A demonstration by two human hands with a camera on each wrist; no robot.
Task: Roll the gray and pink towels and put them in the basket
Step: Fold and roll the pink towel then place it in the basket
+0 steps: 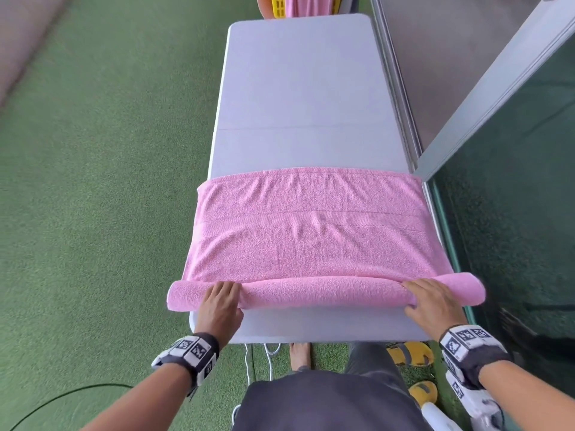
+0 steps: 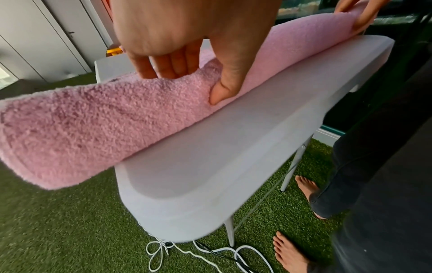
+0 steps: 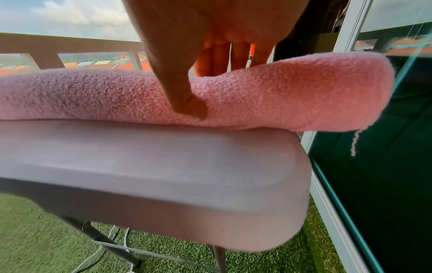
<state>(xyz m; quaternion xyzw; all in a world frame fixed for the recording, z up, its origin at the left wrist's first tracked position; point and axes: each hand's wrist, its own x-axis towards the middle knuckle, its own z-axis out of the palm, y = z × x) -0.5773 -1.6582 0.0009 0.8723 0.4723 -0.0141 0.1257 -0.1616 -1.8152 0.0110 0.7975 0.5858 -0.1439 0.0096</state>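
Observation:
A pink towel [image 1: 311, 231] lies across the near half of a grey table [image 1: 298, 88], its near edge wound into a roll [image 1: 326, 293] that overhangs both table sides. My left hand [image 1: 219, 301] grips the roll near its left end, fingers curled over the top and thumb [image 2: 222, 90] pressed into the near side. My right hand [image 1: 431, 301] grips the roll [image 3: 280, 92] near its right end the same way, thumb [image 3: 189, 105] dug into the front. No gray towel is in view. At the far end, a yellow basket [image 1: 278, 6] shows with pink cloth [image 1: 303, 4] beside it.
Green artificial turf [image 1: 93, 181] surrounds the table. A glass panel with a metal frame [image 1: 497, 150] runs close along the table's right side. White cords [image 2: 198, 253] lie on the turf under the near end, by my bare feet [image 2: 306, 186]. Yellow sandals [image 1: 410, 353] sit at the right.

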